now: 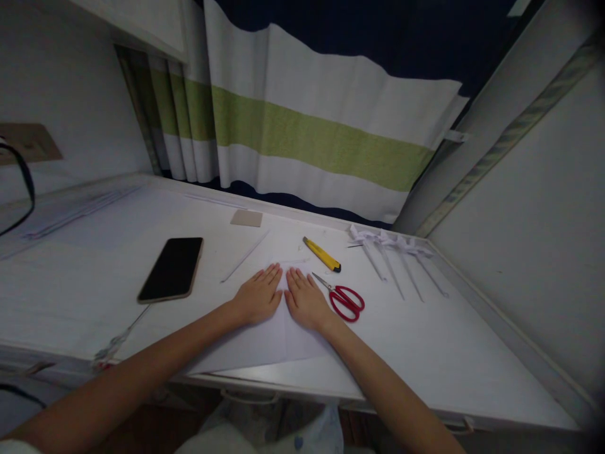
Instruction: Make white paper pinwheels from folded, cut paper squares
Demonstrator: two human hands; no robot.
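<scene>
because the white paper (265, 343) seemingly needed holding flat, left hand (259, 295) and right hand (306, 299) rested on it palms-down, fingers extended | paper: worktop's (425, 359) front edge, six o'clock | cutter (321, 253) two o'clock, scissors (338, 292) three, presumably for easy reach
</scene>
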